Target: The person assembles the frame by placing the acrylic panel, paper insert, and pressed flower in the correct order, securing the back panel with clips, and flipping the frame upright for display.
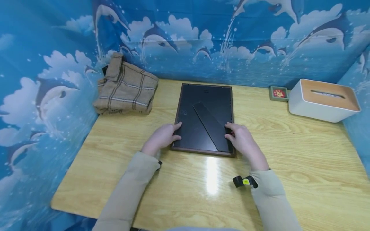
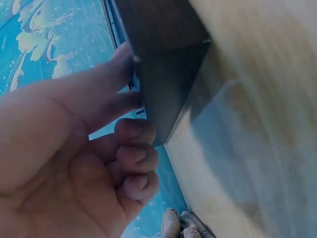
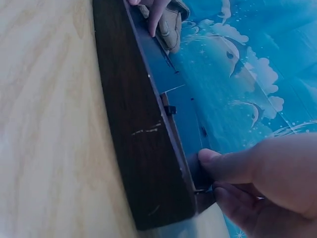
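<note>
A picture frame (image 1: 188, 134) lies face down on the table, its black backing and slanted stand leg (image 1: 209, 126) upward. At its left edge my left hand (image 1: 162, 138) grips with thumb and forefinger; the left wrist view shows the other fingers curled beside the dark brown side (image 2: 168, 74). My right hand (image 1: 242, 138) holds the opposite edge between thumb and fingers, low on the right. In the right wrist view a small dark clip (image 3: 170, 110) shows at the backing's border, and the thumb (image 3: 210, 157) rests on the backing near the corner.
A folded plaid cloth (image 1: 127, 86) sits at the back left of the wooden table (image 1: 115, 179). At the back right stand a white tissue box (image 1: 318, 107) with a wooden lid and a small grey-green square item (image 1: 278, 93). A dolphin-print curtain (image 1: 185, 41) surrounds the table.
</note>
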`<act>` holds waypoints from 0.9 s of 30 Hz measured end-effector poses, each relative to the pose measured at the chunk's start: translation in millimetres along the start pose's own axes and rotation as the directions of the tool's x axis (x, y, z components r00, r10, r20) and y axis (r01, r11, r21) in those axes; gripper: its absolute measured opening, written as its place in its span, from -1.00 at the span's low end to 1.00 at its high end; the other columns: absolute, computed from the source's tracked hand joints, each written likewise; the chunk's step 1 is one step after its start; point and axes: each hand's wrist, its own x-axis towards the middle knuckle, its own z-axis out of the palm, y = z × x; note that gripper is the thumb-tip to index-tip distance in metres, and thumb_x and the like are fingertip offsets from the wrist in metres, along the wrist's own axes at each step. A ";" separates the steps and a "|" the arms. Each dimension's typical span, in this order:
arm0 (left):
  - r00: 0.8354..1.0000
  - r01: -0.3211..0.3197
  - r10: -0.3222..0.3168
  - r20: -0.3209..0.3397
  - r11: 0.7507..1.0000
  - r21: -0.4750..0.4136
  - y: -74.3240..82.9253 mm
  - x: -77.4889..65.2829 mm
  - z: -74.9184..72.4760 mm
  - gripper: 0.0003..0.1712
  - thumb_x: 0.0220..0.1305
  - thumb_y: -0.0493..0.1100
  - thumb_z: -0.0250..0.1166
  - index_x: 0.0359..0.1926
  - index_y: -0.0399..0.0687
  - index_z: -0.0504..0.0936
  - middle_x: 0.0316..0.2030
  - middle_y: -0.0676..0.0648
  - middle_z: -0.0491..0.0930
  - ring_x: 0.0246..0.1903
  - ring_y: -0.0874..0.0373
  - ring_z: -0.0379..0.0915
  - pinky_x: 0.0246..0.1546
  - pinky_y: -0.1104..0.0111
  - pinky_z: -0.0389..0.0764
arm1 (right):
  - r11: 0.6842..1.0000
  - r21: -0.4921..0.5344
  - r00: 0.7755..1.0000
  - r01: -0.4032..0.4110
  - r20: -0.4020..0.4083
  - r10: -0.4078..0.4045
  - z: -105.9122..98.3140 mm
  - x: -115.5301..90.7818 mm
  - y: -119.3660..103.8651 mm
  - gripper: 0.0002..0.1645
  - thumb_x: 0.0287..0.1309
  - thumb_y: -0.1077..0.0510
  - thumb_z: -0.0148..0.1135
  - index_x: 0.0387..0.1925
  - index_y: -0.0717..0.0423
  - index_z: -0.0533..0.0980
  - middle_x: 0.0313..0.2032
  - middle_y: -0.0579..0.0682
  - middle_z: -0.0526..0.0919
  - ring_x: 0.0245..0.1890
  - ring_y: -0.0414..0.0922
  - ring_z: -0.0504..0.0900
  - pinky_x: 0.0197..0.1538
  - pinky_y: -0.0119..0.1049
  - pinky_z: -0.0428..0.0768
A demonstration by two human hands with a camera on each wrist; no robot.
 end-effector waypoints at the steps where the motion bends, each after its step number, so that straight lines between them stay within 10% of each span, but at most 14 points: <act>1: 1.000 -0.004 0.004 0.000 1.000 0.028 0.3 0.0 0.0 -0.23 0.31 0.01 0.23 0.44 -0.04 0.13 0.09 -0.26 0.52 -0.36 0.08 0.43 -0.22 0.27 0.46 | 1.000 -0.001 1.000 0.001 -0.002 -0.001 0.4 0.0 0.2 -0.50 0.21 0.30 0.23 0.17 0.37 0.41 0.21 0.34 0.39 -0.04 0.20 0.54 0.04 0.05 0.51; 10: 0.989 -0.005 0.013 -0.145 0.998 0.056 -0.6 3.5 5.2 -0.43 0.35 0.00 0.19 0.31 -0.03 0.35 0.15 -0.20 0.49 -0.03 0.00 0.52 -0.11 0.17 0.56 | 0.980 0.165 0.993 -0.109 -0.031 0.115 6.0 0.2 9.5 -0.43 0.17 0.25 0.29 0.23 0.22 0.40 0.01 0.24 0.54 -0.15 0.08 0.55 -0.11 -0.04 0.56; 18: 0.957 -0.013 0.014 -0.289 1.000 0.007 3.3 11.9 8.9 -0.69 0.24 -0.13 0.32 -0.06 -0.19 0.57 -0.14 -0.14 0.61 -0.16 -0.01 0.53 -0.16 0.16 0.56 | 0.942 0.265 0.963 -0.205 -0.115 0.242 7.8 -2.2 9.5 -0.18 0.05 0.25 0.40 0.28 0.35 0.22 0.13 0.37 0.21 -0.05 0.22 0.46 -0.02 0.01 0.56; 27: 0.930 0.118 -0.184 -0.318 0.970 -0.214 0.5 15.8 10.2 -0.48 0.09 -0.07 0.45 -0.09 -0.24 0.40 -0.20 -0.16 0.44 -0.24 0.00 0.40 -0.25 0.20 0.52 | 0.931 0.247 0.959 -0.267 -0.025 0.282 2.2 2.0 12.6 -0.23 0.09 0.16 0.39 0.23 0.39 0.24 0.10 0.33 0.27 0.00 0.20 0.43 0.00 0.02 0.52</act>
